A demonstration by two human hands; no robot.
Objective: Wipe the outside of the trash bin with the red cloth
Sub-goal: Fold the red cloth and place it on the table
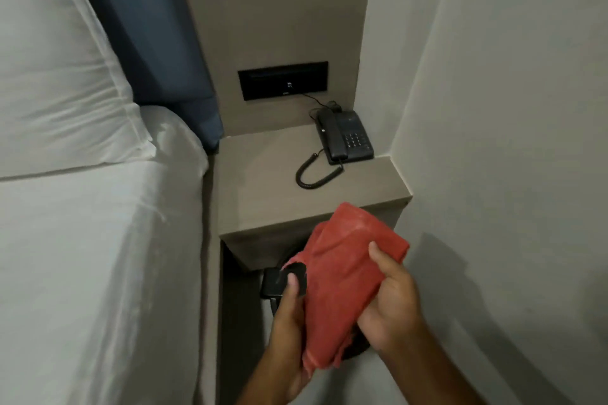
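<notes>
Head-camera view of a bedside corner. Both hands hold the red cloth (345, 276) in front of the nightstand (273, 194): the right hand (391, 309) is closed around the cloth's right side, thumb on top, while the left hand (289, 322) grips its lower left edge, thumb pressed on a black part, apparently the trash bin's lid (283, 283). The trash bin (357, 347) stands under the nightstand's overhang, behind the draped cloth; only dark fragments of it show. On the nightstand top rests a black corded telephone (345, 136), its coiled cord (312, 171) looping forward. A black wall panel (283, 80) sits above. The bed with white linen (82, 223) lies to the left, just beside the nightstand.
</notes>
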